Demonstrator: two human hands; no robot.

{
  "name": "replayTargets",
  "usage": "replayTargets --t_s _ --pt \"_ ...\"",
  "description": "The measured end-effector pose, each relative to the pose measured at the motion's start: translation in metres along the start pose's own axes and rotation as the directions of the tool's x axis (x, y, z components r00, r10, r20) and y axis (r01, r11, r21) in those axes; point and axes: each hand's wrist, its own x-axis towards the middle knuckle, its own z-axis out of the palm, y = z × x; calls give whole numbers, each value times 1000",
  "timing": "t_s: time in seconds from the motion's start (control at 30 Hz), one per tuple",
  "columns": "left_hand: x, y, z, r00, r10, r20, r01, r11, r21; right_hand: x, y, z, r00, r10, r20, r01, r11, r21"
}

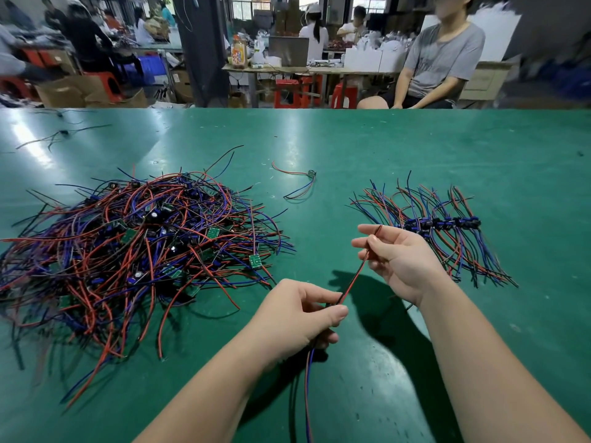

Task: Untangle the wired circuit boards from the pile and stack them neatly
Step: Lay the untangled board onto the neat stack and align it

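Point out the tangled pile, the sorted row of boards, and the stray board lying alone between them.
tangled pile (144, 244), head view, on the dense middle of the wires.
sorted row (441, 223), head view, on the dark boards along its centre.
stray board (311, 173), head view, on the small board itself.

Beyond the green table (383, 148), a grey-shirted person (444, 49) sits near red stools (286, 92).

The left hand (297, 318) is shown bare, and the left forearm (204, 391) is uncovered down to the frame edge at 6 o'clock. The right hand (399, 257) and right forearm (479, 362), toward 5 o'clock, are likewise uncovered. A short, plain thumbnail (341, 312) is seen.
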Motion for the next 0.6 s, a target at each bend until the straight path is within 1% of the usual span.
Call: replayTargets --t_s 0.13,0.23,0.3,0.37,0.43,0.47,0.5,0.53,0.57,0.6 --pt "0 0 -1 1000 16 7 -16 1000 5 0 3 7 997 -55 -59 52 998 -47" --pt "0 1 -3 999 -1 40 0 999 34 2 6 9 987 -68 -146 48 990 -132" --pt "-2 2 -6 998 -19 66 12 995 96 2 7 11 979 -64 -194 32 986 -163" --pt "-3 5 -11 995 -11 101 -6 986 166 2 10 13 982 -32 -187 11 994 -108" --pt "-6 12 -17 992 22 127 -44 985 168 2 11 15 993 35 -116 -37 999 -8" --pt "-7 17 -21 989 43 143 -58 993 105 3 10 15 994 82 -71 -81 997 18" --pt "-8 21 -24 985 68 157 -67 998 -8 2 10 14 992 125 -26 -125 992 10" --pt "-10 25 -27 982 99 162 -75 986 -151 -2 10 14 988 153 21 -152 988 -35" --pt "-10 28 -30 979 140 151 -91 951 -295 -6 10 14 985 153 79 -144 984 -108" --pt "-9 30 -31 977 178 118 -113 902 -417 -11 11 16 977 130 169 -100 979 -175"
